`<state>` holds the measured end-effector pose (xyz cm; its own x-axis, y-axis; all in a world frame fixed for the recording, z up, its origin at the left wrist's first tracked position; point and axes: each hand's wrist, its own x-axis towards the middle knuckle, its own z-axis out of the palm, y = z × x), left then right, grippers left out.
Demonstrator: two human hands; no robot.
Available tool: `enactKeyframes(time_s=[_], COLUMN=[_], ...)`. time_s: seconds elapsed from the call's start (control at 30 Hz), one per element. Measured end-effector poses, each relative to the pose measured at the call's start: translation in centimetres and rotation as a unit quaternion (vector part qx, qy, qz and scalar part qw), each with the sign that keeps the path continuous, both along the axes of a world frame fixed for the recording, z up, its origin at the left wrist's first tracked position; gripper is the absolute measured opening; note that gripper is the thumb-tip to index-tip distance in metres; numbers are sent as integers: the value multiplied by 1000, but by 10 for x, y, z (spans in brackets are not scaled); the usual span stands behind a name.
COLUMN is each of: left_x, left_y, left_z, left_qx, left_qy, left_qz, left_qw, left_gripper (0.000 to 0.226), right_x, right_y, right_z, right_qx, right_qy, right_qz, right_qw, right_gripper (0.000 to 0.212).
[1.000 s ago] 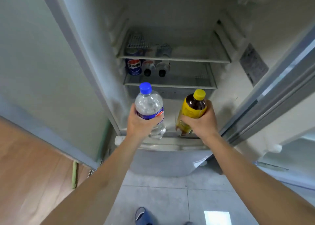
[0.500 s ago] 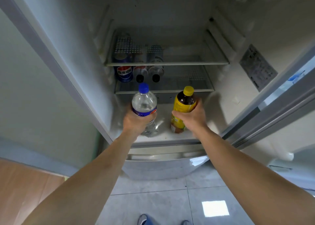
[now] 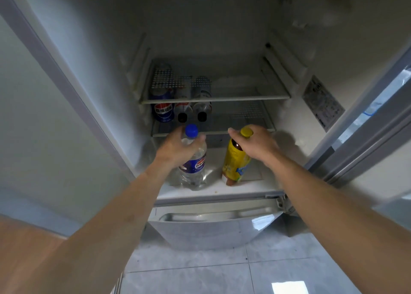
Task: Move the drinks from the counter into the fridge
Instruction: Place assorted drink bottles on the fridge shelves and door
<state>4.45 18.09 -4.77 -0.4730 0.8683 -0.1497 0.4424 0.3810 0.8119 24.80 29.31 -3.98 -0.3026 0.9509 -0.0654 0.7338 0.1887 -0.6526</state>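
Observation:
A clear water bottle (image 3: 193,169) with a blue cap and blue label stands on the fridge's bottom ledge (image 3: 213,192). To its right stands a yellow tea bottle (image 3: 235,162) with a yellow cap. My left hand (image 3: 175,148) curls loosely around the water bottle's neck, fingers apart. My right hand (image 3: 256,144) hovers at the tea bottle's cap with spread fingers, hiding part of its neck. Both bottles rest on their own bases.
A blue cola can (image 3: 164,111) and two lying bottles with black caps (image 3: 192,115) sit at the left of the lower wire shelf (image 3: 249,128). An upper shelf (image 3: 233,97) lies above. A silver drawer front (image 3: 213,224) juts below; the open door (image 3: 369,124) is right.
Both bottles went from held in the air to standing on the bottom ledge. My hands slid from the bottles' bodies up to their necks and loosened.

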Motion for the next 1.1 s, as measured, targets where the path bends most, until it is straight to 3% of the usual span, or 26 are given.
enactKeyframes(time_s=[0.07, 0.17, 0.33, 0.4, 0.5, 0.6, 0.7, 0.83, 1.0, 1.1], left_x=[-1, 0, 20, 33, 48, 59, 73, 88, 68, 83], left_y=[2, -7, -51, -72, -98, -112, -113, -117, -127, -103], left_z=[10, 18, 10, 1, -19, -38, -55, -63, -73, -72], left_qx=[-11, -26, 30, 77, 127, 214, 243, 261, 210, 144], left_qy=[63, 106, 108, 68, -17, -150, -279, -377, -460, -553], left_qz=[4, 68, 158, 194, 263, 367, 433, 429, 385, 291], left_qw=[998, 992, 981, 976, 956, 893, 822, 778, 772, 768], left_gripper=[39, 38, 27, 25, 38, 44, 39, 31, 39, 36], right_x=[-2, 0, 25, 40, 58, 69, 69, 64, 50, 67], right_y=[1, -7, -36, -55, -82, -106, -121, -126, -124, -104], right_z=[10, 17, 4, -3, -14, -30, -37, -41, -55, -63], right_qx=[4, -15, -62, -136, -208, -245, -303, -432, -501, -476], right_qy=[-71, -124, -49, 57, 226, 365, 451, 480, 331, 333], right_qz=[24, 11, -53, -96, -166, -225, -240, -241, -244, -237], right_qw=[997, 992, 995, 984, 937, 869, 804, 725, 761, 778], right_gripper=[65, 49, 53, 57, 42, 40, 51, 52, 70, 74])
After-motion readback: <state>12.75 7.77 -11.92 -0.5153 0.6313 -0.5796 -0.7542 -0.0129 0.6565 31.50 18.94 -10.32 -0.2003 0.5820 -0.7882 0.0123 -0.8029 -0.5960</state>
